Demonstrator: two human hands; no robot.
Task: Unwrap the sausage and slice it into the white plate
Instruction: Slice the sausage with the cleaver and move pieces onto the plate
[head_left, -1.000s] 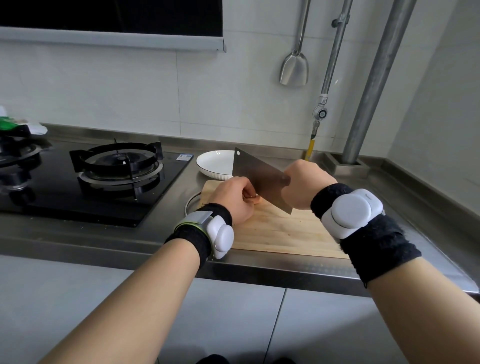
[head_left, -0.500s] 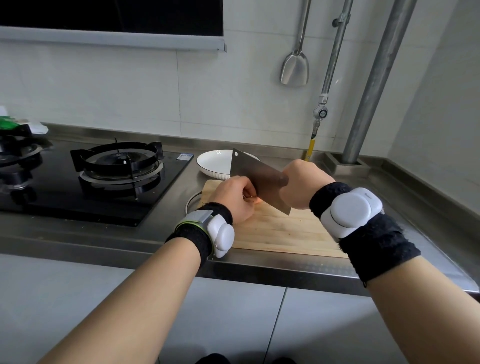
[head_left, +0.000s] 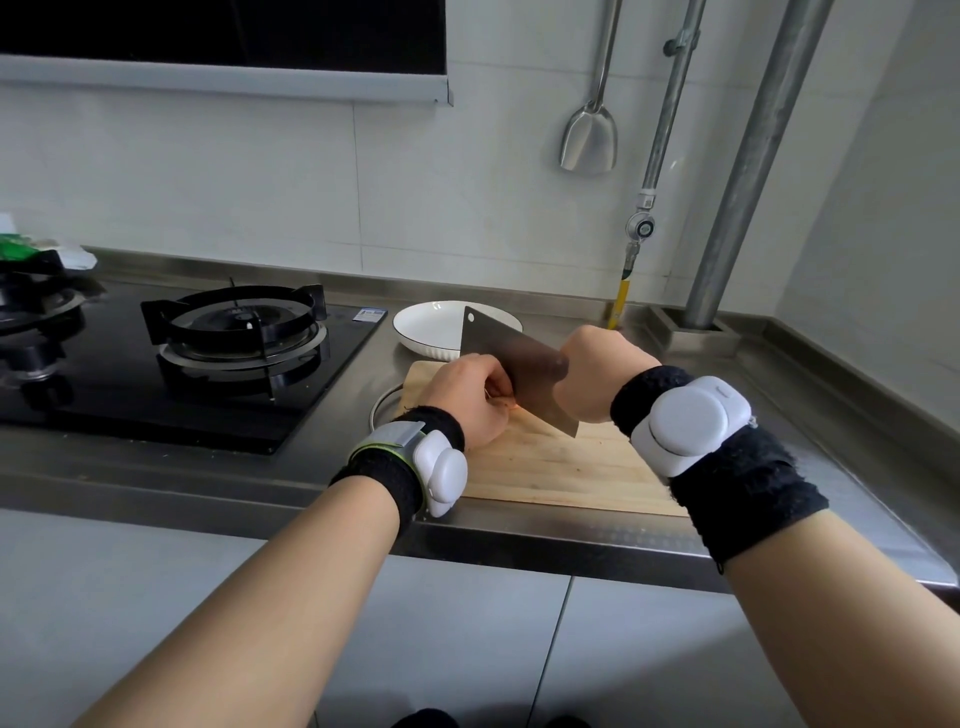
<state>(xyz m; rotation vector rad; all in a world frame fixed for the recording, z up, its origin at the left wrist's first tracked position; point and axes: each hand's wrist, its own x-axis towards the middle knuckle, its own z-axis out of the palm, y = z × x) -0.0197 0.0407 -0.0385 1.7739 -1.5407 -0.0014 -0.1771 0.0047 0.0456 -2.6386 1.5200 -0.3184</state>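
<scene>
Head view: steel desk w/ a wooden cutting board near its front edge. Right hand, fingers closed round the handle of a cleaver, blade angled down onto the board. Left hand curled just beside the blade, fingers gripping the sausage, mostly hidden, only a pink bit showing. White plate sits behind the board, next to a black gas hob.

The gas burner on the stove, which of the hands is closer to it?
The left hand. It rests on the cutting board just right of the gas burner; the right hand, gripping the cleaver, is farther right.
</scene>
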